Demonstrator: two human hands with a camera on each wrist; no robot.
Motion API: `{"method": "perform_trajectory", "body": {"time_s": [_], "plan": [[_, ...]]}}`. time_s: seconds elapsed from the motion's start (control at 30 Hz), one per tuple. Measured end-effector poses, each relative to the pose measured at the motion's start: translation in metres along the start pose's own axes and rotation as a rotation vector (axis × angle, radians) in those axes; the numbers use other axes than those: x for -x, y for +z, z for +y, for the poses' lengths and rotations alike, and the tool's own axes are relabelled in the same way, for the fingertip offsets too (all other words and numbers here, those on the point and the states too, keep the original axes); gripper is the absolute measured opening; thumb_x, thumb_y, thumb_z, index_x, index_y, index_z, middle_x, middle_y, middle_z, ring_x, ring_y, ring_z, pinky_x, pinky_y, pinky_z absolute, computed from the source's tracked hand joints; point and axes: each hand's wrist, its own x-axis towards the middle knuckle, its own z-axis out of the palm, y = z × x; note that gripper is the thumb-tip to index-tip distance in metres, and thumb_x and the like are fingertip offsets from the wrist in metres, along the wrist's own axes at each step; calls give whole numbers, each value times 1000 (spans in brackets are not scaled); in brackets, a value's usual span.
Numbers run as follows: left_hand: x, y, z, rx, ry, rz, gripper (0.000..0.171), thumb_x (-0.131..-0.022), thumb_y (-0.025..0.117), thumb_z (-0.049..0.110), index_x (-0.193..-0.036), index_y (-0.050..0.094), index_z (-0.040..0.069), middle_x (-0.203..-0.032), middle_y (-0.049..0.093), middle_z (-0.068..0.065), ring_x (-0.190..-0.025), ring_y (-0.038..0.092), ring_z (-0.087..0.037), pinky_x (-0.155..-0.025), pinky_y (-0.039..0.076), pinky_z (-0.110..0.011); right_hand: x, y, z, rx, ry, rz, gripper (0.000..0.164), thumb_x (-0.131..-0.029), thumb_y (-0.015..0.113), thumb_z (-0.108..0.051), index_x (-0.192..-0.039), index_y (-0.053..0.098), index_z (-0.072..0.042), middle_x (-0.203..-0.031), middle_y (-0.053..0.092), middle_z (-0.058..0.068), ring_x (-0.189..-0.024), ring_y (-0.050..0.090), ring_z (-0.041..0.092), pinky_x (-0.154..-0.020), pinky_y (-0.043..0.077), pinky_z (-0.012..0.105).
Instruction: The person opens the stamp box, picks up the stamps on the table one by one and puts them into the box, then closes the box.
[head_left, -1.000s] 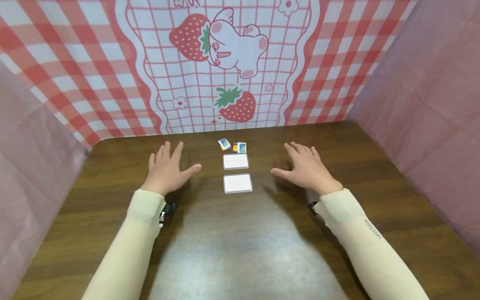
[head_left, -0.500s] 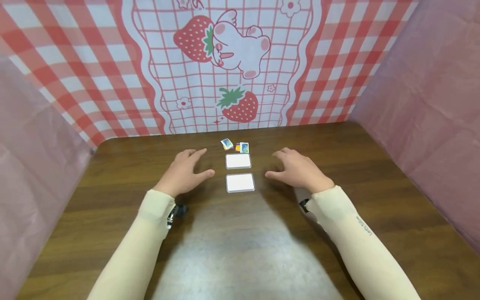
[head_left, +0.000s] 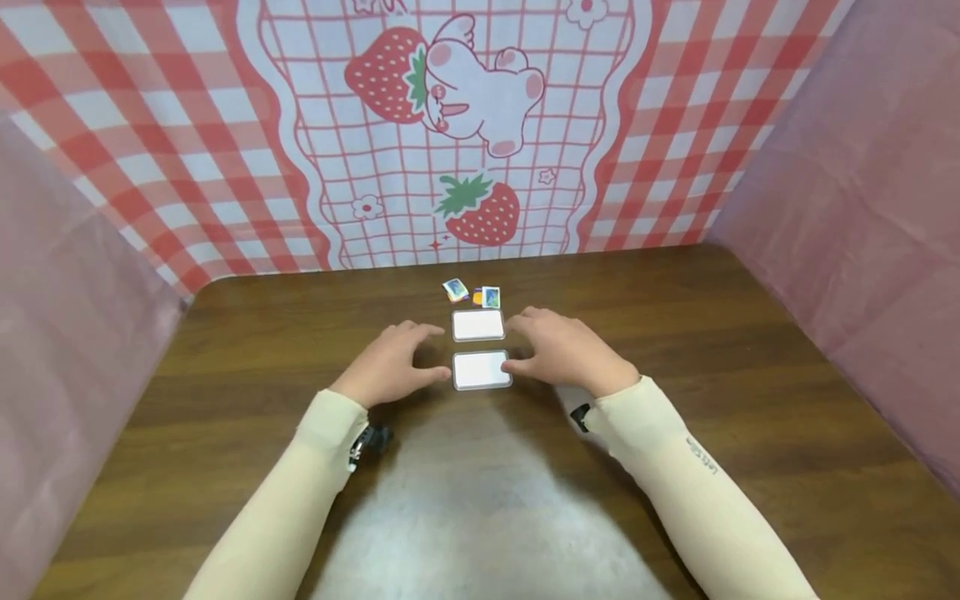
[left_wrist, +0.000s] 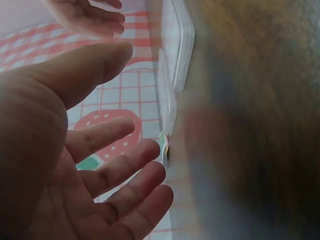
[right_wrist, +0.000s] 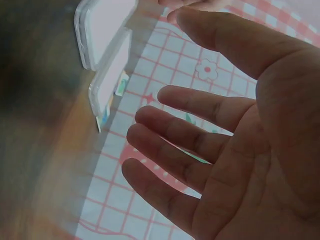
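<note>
Two white rectangular cases with clear rims lie flat, one behind the other: the near case [head_left: 480, 370] and the far case [head_left: 477, 325]. To their left is my left hand [head_left: 393, 365], thumb and fingers spread apart, holding nothing. My right hand [head_left: 566, 350] hovers at their right side, its thumb tip over the near case's right edge in the head view; whether it touches cannot be told. Both palms show bare in the wrist views, fingers relaxed. Just behind the far case lie small printed picture pieces, a left group [head_left: 455, 289] and a right group [head_left: 490, 297].
The brown wooden table [head_left: 480, 500] carries everything. A red-and-white checked cloth [head_left: 480, 125] with strawberries hangs along its back edge. Pink cloth walls stand at the left [head_left: 67, 292] and right [head_left: 840, 208]. A dark device [head_left: 371, 442] is strapped under the left wrist.
Both hands have moved inward, the left to the right and the right to the left, up to the sides of the cases. The cases and picture pieces have stayed put.
</note>
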Motion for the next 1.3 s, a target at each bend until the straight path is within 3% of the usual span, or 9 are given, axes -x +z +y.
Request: {"method": "perform_trajectory", "body": {"time_s": [0.17,0.33,0.6,0.77,1.13,1.3], "plan": [[0,7,0,7,31,-21,62,-92,79,41,-143,59,13,-131,62,-10,-123,55,-29,-106,45,-50,-2,9,-5,22,-39,-18,53,-91,79,-43,-130,67,-9,-119,66,8,-99,61,21,-82,54,45],[-5,14,2,-21,67,-40,58,-90,82,38,-139,64,13,-117,65,-7,-108,60,-23,-96,50,-45,-3,16,-5,43,-59,-31,54,-90,81,-41,-132,68,-9,-121,65,8,-101,61,19,-85,55,44],[-15,20,12,-19,7,-106,77,-84,87,42,-145,56,6,-108,62,-5,-95,58,-19,-88,50,-40,-7,28,-1,22,-91,-43,67,-87,84,-41,-139,60,-5,-116,61,10,-91,59,18,-81,54,39],[-21,25,14,-20,-2,-122,78,-82,89,40,-143,55,3,-108,61,-7,-95,58,-20,-87,50,-39,-8,33,-1,-6,-91,-48,78,-88,84,-38,-148,50,-2,-118,55,12,-88,58,18,-81,53,36],[-25,27,12,25,-14,-132,62,-85,87,38,-134,59,12,-107,59,-6,-94,57,-20,-86,49,-39,-11,38,-5,81,-91,-84,68,-96,76,-32,-149,48,1,-128,57,18,-105,57,23,-89,53,41],[-25,29,9,35,-19,-140,62,-85,87,37,-134,58,13,-107,59,-6,-95,57,-20,-86,49,-39,-11,42,-3,79,-102,-62,55,-95,78,-31,-136,59,1,-121,59,16,-100,57,22,-85,53,40]]}}
